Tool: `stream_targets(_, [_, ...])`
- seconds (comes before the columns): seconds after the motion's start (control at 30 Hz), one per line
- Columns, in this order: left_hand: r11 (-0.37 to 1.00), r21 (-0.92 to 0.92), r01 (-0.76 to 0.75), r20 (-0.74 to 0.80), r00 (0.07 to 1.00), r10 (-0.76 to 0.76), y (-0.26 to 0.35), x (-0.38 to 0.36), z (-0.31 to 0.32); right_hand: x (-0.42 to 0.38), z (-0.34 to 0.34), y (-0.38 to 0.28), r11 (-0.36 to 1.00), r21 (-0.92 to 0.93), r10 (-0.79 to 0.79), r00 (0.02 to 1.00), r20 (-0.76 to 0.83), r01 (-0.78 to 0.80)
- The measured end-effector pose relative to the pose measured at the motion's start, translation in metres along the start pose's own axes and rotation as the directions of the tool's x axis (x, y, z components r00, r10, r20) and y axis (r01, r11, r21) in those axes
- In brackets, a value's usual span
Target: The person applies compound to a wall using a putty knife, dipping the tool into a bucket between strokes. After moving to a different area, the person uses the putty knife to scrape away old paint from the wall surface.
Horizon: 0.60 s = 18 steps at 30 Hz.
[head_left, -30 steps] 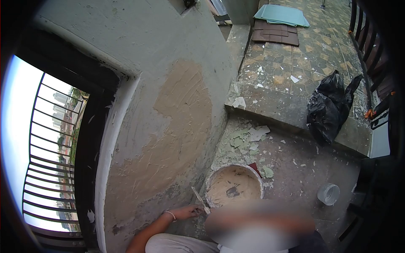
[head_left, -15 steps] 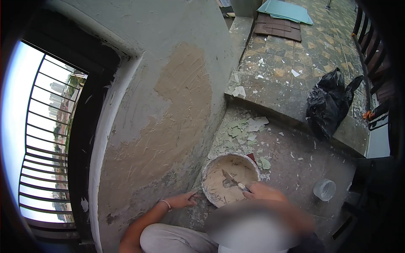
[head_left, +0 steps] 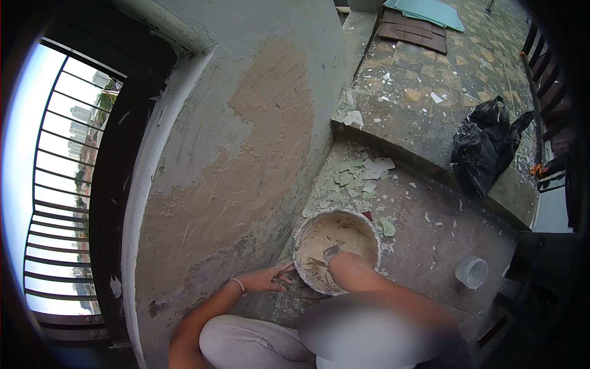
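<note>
Down low, one hand in the bucket and one bracing beside it

Closest to us, our left hand lies flat and open on the speckled concrete floor, fingers spread and tips touching the outer wall of the round white plastic bucket smeared with beige plaster. That placement looks like a brace for both bucket and body. Our right hand reaches down inside the bucket, closed around a small metal putty knife whose blade sits in the mix; the grip itself is largely hidden by the wrist. The bucket stands just beside the grey wall with a broad patch of fresh beige plaster, near enough to load and spread without shifting. To the right, apart from the bucket, stands a small clear plastic cup. Beyond, pale green paint flakes litter the floor below a step, and a crumpled black plastic bag slumps on the step.
</note>
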State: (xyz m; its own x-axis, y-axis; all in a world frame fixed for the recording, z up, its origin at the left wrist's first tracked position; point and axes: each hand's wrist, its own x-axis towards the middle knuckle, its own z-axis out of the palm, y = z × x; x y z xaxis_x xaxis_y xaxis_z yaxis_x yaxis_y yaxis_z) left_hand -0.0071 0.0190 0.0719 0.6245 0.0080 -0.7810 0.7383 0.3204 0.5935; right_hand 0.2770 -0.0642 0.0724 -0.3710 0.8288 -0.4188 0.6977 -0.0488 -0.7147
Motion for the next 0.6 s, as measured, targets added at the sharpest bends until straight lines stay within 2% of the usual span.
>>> stream_targets(0.3, [0.999, 0.001, -0.038, 0.028, 0.999, 0.038, -0.01, 0.0, -0.001, 0.037, -0.031, 0.0, 0.983, -0.052, -0.168, 0.981, 0.098, 0.173])
stream_targets(0.4, [0.999, 0.013, -0.04, 0.04, 0.998, 0.04, -0.012, 0.001, -0.002, 0.047, -0.048, 0.002, 0.994, -0.028, -0.09, 0.95, 0.3, 0.103])
stream_targets(0.53, [0.999, 0.002, -0.046, 0.027, 0.999, 0.046, -0.016, 0.002, -0.002, 0.054, -0.052, 0.025, 0.982, 0.171, -0.141, 0.92, 0.365, 0.082])
stream_targets(0.6, [0.989, 0.15, 0.01, -0.022, 1.0, -0.006, -0.013, 0.001, -0.001, 0.052, -0.062, 0.033, 0.96, 0.269, -0.183, 0.907, 0.38, 0.081])
